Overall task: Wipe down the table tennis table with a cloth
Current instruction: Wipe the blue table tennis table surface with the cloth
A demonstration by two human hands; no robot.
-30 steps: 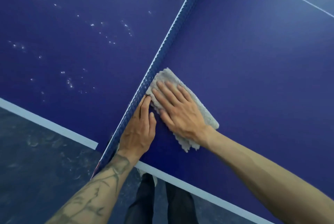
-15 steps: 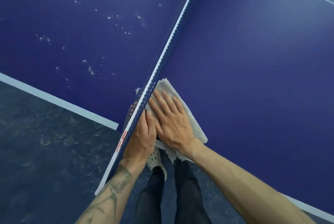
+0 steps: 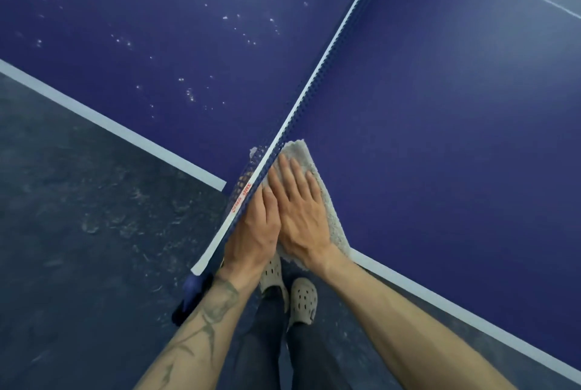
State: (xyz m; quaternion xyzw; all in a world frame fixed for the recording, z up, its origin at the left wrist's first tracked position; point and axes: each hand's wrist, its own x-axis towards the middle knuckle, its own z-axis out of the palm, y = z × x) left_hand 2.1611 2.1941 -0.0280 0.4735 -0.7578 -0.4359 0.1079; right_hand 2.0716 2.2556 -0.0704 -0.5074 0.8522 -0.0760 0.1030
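Observation:
A blue table tennis table point(image 3: 440, 106) fills the view, split by its net point(image 3: 317, 75) running from top right down to the near side edge. My right hand point(image 3: 298, 210) lies flat, fingers straight, on a pale grey cloth point(image 3: 330, 216) at the table's near edge, right beside the net. The cloth's lower end hangs slightly past the white edge line. My left hand point(image 3: 251, 232) rests against the net's near end, fingers straight along it, touching my right hand. White specks dot the table half left of the net.
The white edge line point(image 3: 440, 304) marks the table's side. A dark blue net clamp point(image 3: 188, 295) sticks out below the net's end. Dark speckled floor point(image 3: 78, 248) lies lower left. My legs and pale perforated shoes point(image 3: 301, 298) stand below the hands.
Both hands and the cloth have slid along the net toward the table's near edge. The cloth now overhangs the edge, and the net's end and clamp have come into view.

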